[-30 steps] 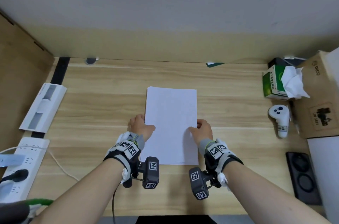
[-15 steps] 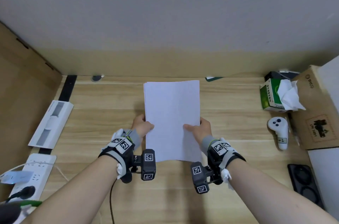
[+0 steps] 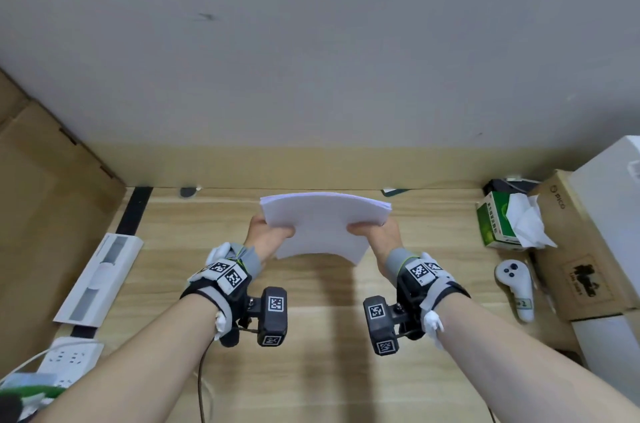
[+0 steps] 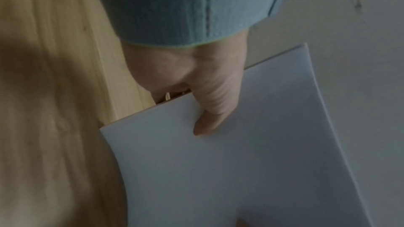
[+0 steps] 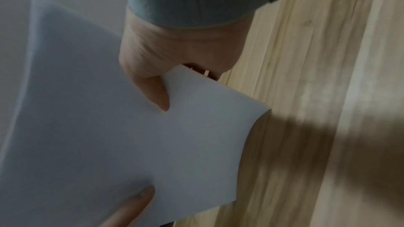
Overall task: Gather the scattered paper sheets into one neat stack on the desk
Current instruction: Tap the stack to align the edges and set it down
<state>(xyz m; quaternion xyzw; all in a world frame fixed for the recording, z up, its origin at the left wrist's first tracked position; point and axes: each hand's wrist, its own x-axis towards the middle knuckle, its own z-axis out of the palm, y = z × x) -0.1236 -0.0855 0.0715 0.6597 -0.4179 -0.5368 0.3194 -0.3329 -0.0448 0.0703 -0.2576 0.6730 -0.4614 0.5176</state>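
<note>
A stack of white paper sheets (image 3: 323, 227) is held upright above the wooden desk (image 3: 311, 336), bowed slightly, its top edge fanned a little. My left hand (image 3: 268, 235) grips its left edge, thumb on the near face, fingers hidden behind. My right hand (image 3: 375, 232) grips the right edge the same way. In the left wrist view my left hand (image 4: 196, 92) pinches the paper stack (image 4: 240, 161). In the right wrist view my right hand (image 5: 157, 68) pinches the paper stack (image 5: 98, 127), and the left thumb shows at the lower edge.
A white long case (image 3: 100, 277) and a power strip (image 3: 69, 358) lie at the left. At the right are a green tissue box (image 3: 498, 218), a white controller (image 3: 516, 287) and cardboard boxes (image 3: 575, 249). A wall stands behind the desk.
The stack lay flat on the desk between my hands. Both hands have since gripped its sides and lifted it upright, away from me and off the desk.
</note>
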